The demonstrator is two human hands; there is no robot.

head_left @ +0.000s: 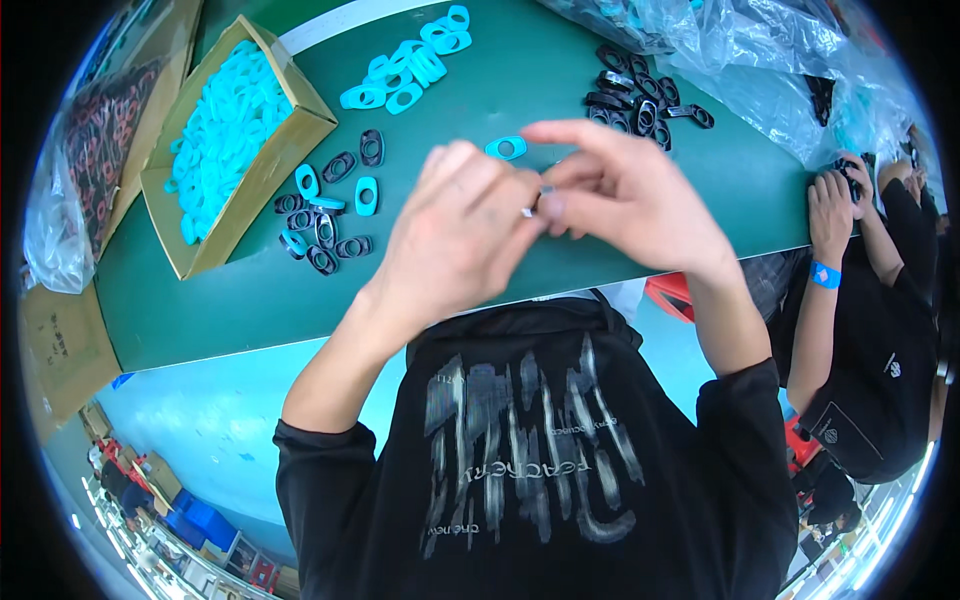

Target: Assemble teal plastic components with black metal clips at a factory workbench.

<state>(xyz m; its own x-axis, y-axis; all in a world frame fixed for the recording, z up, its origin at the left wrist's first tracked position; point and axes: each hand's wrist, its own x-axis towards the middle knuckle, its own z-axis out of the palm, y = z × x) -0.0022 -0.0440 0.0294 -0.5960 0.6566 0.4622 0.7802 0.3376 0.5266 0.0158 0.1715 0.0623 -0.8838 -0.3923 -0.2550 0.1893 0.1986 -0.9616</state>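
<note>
My left hand [455,235] and my right hand [620,195] meet above the green table [250,300]. Their fingertips pinch a small dark part [537,206] between them, and most of it is hidden by my fingers. A single turquoise oval ring [506,148] lies on the table just behind my hands. To the left lies a mixed cluster of black and turquoise oval rings [325,215].
A cardboard box [290,150] full of turquoise rings stands at the far left. Loose turquoise rings [410,65] and black rings [640,100] lie further back. Clear plastic bags [740,50] fill the back right. Another person's hand [830,200] works at the right edge.
</note>
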